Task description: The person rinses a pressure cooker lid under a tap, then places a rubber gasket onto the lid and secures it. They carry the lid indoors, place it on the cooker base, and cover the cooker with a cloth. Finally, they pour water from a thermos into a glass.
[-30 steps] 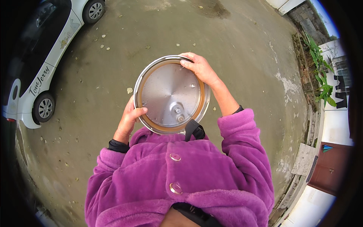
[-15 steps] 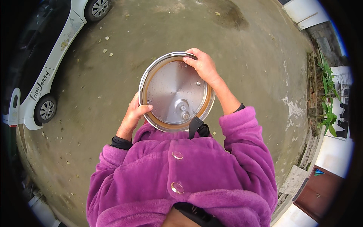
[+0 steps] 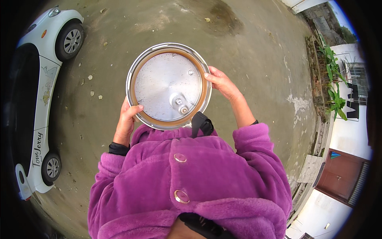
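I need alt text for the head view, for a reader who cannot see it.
A round metal lid is held by its rim, left hand at lower left, right hand at right. The wearer's purple coat fills the lower middle. Around are greyish ground, a white car at left, green plants and a brown door at right.

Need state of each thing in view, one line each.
Round silver metal lid with brown ring: inner face toward the camera, beaded with droplets, held.
Left bare hand: gripping the lid's lower-left rim.
Right bare hand: gripping the lid's right rim.
White car with dark windows: looks closed on its visible side.
Reddish-brown rectangular door: looks shut.
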Available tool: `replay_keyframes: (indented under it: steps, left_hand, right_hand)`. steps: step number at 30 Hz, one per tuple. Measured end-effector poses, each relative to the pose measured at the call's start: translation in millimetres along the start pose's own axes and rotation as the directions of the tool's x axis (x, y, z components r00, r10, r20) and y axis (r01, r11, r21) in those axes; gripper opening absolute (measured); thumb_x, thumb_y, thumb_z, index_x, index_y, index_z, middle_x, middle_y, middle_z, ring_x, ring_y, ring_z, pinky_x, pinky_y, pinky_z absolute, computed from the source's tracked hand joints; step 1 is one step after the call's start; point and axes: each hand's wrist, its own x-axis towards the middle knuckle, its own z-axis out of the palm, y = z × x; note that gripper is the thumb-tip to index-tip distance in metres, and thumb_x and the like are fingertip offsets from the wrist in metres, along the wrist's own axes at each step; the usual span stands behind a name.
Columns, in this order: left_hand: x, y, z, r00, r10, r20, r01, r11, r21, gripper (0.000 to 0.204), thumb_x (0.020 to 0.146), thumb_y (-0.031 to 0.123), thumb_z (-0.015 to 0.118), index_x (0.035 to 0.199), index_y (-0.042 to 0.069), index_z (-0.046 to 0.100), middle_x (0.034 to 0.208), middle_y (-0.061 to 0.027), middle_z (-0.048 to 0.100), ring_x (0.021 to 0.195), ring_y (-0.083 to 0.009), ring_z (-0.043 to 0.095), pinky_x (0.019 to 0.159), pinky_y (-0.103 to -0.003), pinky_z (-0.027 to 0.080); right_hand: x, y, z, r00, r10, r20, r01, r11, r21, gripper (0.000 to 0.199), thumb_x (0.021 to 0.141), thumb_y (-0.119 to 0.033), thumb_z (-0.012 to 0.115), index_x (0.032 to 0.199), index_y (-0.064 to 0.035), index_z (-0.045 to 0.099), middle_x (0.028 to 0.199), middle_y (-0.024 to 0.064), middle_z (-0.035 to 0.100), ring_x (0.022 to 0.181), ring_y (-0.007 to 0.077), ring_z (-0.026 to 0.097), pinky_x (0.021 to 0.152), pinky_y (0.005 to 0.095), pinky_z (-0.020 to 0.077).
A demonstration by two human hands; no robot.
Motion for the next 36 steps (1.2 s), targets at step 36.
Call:
replay_keyframes:
  steps: [36]
  left_hand:
    - [670.1, 284.8, -185.3, 0.972, -0.032, -0.232, 0.039, 0.999, 0.025, 0.075, 0.069, 0.022, 0.063, 0.136, 0.000, 0.038, 0.118, -0.0090, 0.055, 0.105, -0.0168, 0.052, 0.084, -0.026, 0.043]
  right_hand:
    - [750.3, -283.0, -22.2, 0.849, -0.430, -0.309, 0.283, 0.862, -0.420, 0.043, 0.092, -0.020, 0.055, 0.127, 0.0028, 0.045, 0.107, 0.0178, 0.063, 0.098, 0.0236, 0.061, 0.088, 0.0332, 0.0459]
